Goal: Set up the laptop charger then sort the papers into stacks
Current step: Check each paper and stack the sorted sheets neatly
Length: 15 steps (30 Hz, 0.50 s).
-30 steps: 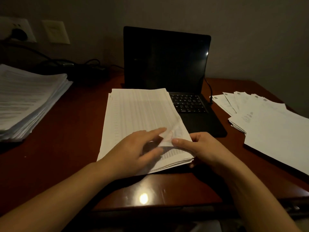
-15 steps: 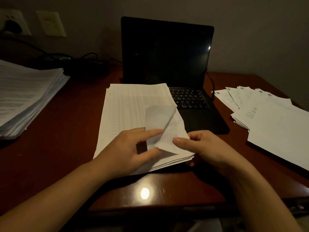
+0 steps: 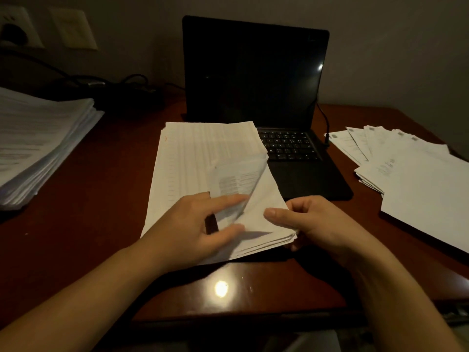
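Observation:
A thick stack of printed papers [image 3: 193,163] lies in the middle of the dark red desk, partly over the open black laptop [image 3: 256,80]. My left hand [image 3: 200,224] pinches the near right corner of the top sheet [image 3: 238,184] and curls it up and back. My right hand [image 3: 317,224] grips the stack's near right corner, thumb on top. A black charger cable [image 3: 323,120] runs down to the laptop's right side. More cable [image 3: 127,81] lies at the back left, leading toward a wall outlet [image 3: 15,29].
A tall paper stack [image 3: 38,138] sits at the left edge of the desk [image 3: 88,212]. Fanned sheets and a large white sheet [image 3: 416,179] cover the right side. The desk's front edge is close below my hands.
The top sheet's corner has been peeled further up and back by my left hand. My right hand stays on the stack's corner. The view has tilted slightly.

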Each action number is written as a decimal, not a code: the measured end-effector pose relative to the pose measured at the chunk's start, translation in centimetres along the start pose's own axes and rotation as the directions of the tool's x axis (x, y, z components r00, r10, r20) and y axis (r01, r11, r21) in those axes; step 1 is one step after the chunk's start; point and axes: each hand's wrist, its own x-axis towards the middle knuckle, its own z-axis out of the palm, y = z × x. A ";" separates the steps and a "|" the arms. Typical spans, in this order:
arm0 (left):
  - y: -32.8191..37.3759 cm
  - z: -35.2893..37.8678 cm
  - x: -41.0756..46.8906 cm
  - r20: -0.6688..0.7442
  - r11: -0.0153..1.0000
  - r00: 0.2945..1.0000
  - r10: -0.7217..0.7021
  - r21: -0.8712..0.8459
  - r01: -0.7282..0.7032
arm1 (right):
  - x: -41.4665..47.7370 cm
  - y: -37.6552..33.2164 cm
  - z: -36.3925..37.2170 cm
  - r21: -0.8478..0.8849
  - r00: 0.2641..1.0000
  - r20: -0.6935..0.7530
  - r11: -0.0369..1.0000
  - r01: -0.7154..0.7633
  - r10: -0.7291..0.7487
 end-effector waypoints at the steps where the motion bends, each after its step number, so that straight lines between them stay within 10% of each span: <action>1: 0.0 0.0 0.1 -0.046 0.997 0.999 0.011 -0.071 -0.014 | -0.1 0.0 -0.3 0.019 1.000 0.030 1.000 -0.007 0.006; 11: 0.5 0.3 -0.1 0.037 0.975 0.994 0.103 0.193 -0.109 | -0.1 -0.2 -0.2 0.003 0.999 0.033 1.000 -0.010 0.010; 15: 0.3 0.1 0.0 -0.051 0.998 0.997 0.057 -0.020 -0.058 | -0.2 -0.2 0.0 -0.019 1.000 0.009 1.000 -0.008 0.008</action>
